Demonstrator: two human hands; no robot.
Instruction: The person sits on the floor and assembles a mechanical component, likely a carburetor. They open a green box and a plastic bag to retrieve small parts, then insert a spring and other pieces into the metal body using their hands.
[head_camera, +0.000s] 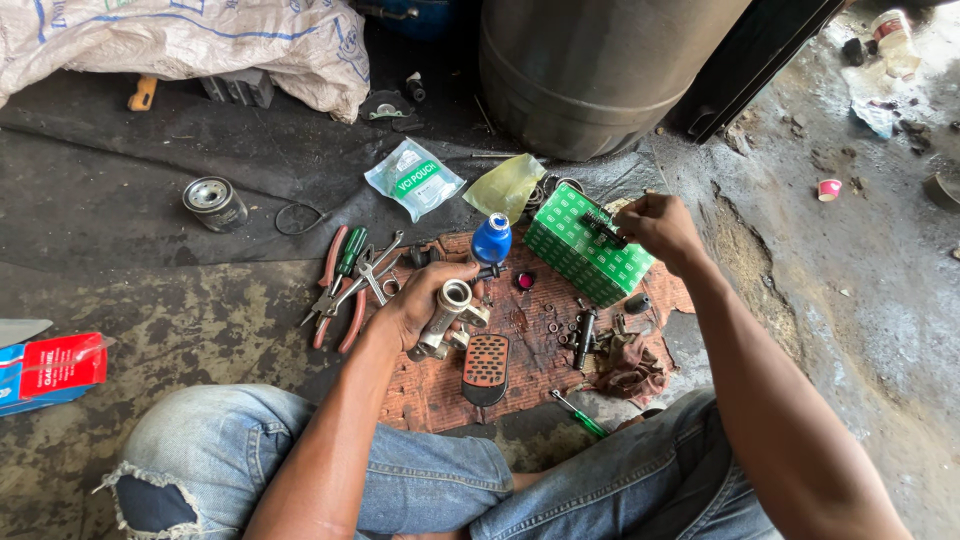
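Note:
My left hand grips a silver metal cylinder part with a round open bore, held over a red-brown mat. A blue round cap on a small fitting sits just beyond it. My right hand pinches a small dark spring-like part above a green patterned box that lies on the mat. Small washers, rings and a black rod are scattered on the mat between my hands.
Red-handled pliers, a green screwdriver and spanners lie left of the mat. A ribbed pedal pad is near my knees. A metal can, a plastic pouch, a large dark drum and a red-blue carton surround the spot.

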